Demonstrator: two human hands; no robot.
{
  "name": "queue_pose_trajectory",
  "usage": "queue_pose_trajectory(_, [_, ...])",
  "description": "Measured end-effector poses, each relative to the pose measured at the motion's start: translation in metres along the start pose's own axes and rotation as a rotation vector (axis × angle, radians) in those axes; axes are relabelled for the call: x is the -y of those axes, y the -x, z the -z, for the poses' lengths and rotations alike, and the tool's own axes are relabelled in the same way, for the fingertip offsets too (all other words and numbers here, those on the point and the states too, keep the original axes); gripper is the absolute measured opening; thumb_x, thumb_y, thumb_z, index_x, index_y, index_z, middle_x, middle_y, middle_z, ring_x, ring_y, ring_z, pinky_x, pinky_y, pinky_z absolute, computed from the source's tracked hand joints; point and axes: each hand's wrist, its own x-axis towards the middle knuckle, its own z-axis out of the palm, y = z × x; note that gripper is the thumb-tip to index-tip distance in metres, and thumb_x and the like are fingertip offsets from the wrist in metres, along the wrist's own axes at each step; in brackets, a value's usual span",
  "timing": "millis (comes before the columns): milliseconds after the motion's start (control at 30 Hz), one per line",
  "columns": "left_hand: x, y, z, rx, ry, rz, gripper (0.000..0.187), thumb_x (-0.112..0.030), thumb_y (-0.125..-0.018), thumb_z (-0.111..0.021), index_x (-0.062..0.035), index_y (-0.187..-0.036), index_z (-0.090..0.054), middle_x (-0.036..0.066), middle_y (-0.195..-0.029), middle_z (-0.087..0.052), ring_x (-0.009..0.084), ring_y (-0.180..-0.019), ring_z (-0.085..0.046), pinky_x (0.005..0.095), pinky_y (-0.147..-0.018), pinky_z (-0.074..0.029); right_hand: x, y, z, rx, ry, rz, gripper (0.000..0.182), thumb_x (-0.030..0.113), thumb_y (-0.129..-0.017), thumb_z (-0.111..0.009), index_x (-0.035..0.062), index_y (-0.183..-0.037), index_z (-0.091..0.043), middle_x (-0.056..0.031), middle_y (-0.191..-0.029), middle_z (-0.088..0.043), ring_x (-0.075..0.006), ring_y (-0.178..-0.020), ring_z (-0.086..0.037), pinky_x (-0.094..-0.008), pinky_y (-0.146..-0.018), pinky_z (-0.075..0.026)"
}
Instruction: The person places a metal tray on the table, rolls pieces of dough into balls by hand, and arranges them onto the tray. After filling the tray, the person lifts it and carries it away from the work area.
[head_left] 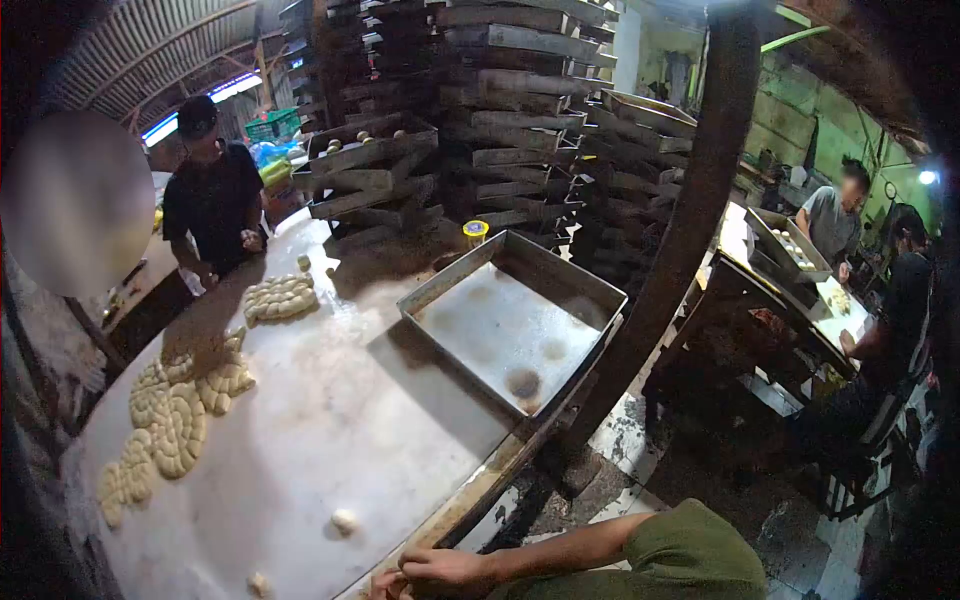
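The right hand [440, 572], its grip narrow, seemingly pinches a small pale dough piece [385, 583] at the white floured table [330, 430] edge; shaping seems underway, placing next.

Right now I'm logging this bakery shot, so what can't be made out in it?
- Right hand, head view: fingers curl at the table edge; what they hold is too small.
- Left hand: only a sliver past the right one, cut by the bottom edge.
- Stacked trays: too dark.

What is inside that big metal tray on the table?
The metal tray holds no dough, only dark smudges and pale floury patches on its bottom. The strip behind its near wall is hidden.
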Motion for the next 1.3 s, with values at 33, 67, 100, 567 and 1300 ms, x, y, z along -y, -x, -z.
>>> queue_pose_trajectory(33, [0.003,-0.001,0.012,0.028,-0.028,-0.057,0.025,-0.019,-0.093,-0.051,-0.0043,-0.114,-0.052,0.007,-0.107,-0.055,0.0178,-0.091,-0.052,0.0309,-0.081,-0.042,0.0,-0.006,-0.008,-0.033,-0.123,-0.056,0.023,0.02,-0.088,-0.05,0.0011,-0.101,-0.052,-0.0092,-0.097,-0.053,-0.0215,-0.091,-0.052,-0.0322,-0.08,-0.042])
queue_pose_trajectory(67, [0.049,0.005,0.037,0.081,-0.077,0.041,0.029,-0.017,-0.091,-0.055,-0.0039,-0.116,-0.051,0.008,-0.107,-0.056,0.0196,-0.094,-0.054,0.0324,-0.083,-0.043,0.001,-0.013,-0.019,-0.051,-0.252,-0.118,0.014,0.012,-0.09,-0.048,0.0031,-0.101,-0.05,-0.003,-0.09,-0.051,-0.0155,-0.085,-0.05,-0.0301,-0.075,-0.042])
queue_pose_trajectory(100, [0.005,-0.014,0.024,-0.173,-0.064,-0.014,0.01,-0.013,-0.085,-0.058,-0.0043,-0.091,-0.056,0.001,-0.081,-0.053,0.0119,-0.074,-0.048,0.0252,-0.067,-0.04,0.008,-0.019,-0.028,-0.032,-0.703,-0.127,0.036,0.031,-0.095,-0.041,0.0009,-0.111,-0.052,-0.0096,-0.106,-0.056,-0.0193,-0.101,-0.05,-0.0328,-0.09,-0.039])
queue_pose_trajectory(567, [0.027,-0.041,0.149,-0.055,0.82,0.434,0.041,-0.024,-0.089,-0.059,-0.0029,-0.122,-0.045,0.01,-0.118,-0.05,0.0202,-0.111,-0.05,0.0349,-0.093,-0.044,0.033,-0.139,-0.028,-0.377,0.598,-0.036,0.017,-0.006,-0.071,-0.064,0.0026,-0.086,-0.062,-0.0086,-0.082,-0.058,-0.0198,-0.075,-0.06,-0.0292,-0.068,-0.049])
queue_pose_trajectory(1300, [0.077,0.031,0.244,-0.436,0.546,0.346,0.025,-0.022,-0.093,-0.052,-0.0032,-0.11,-0.051,0.007,-0.109,-0.056,0.0169,-0.103,-0.053,0.0346,-0.092,-0.04,-0.035,-0.352,-0.019,-0.263,0.956,0.067,0.006,0.003,-0.075,-0.059,0.0008,-0.079,-0.063,-0.0171,-0.077,-0.059,-0.0324,-0.074,-0.058,-0.0375,-0.067,-0.048])
